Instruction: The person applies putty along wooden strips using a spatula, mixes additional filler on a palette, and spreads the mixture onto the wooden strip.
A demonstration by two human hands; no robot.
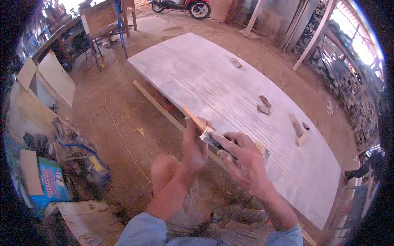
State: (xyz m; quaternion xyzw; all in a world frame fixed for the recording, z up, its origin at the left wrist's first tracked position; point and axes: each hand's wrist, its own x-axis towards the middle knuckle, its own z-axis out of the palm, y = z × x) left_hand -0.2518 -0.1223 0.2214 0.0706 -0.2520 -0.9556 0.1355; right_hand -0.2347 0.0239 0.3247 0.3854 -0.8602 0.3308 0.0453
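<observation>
Over the near edge of a large whitish ribbed panel (197, 78), my left hand (194, 143) is closed around a thin wooden stick (194, 119) that points up and to the left. My right hand (242, 158) grips a dark, whitish-smeared piece (209, 137), and its end touches the stick's lower end. What exactly this piece is cannot be made out. A small pale block with a dark part (262, 150) lies on the panel just beyond my right hand.
Small pieces (264, 105) and a block (302, 138) lie on the panel. A long wooden strip (158, 105) runs along its near side. A cord (117, 131) crosses the floor at left, near a blue bag (53, 182). A scooter (199, 9) stands far back.
</observation>
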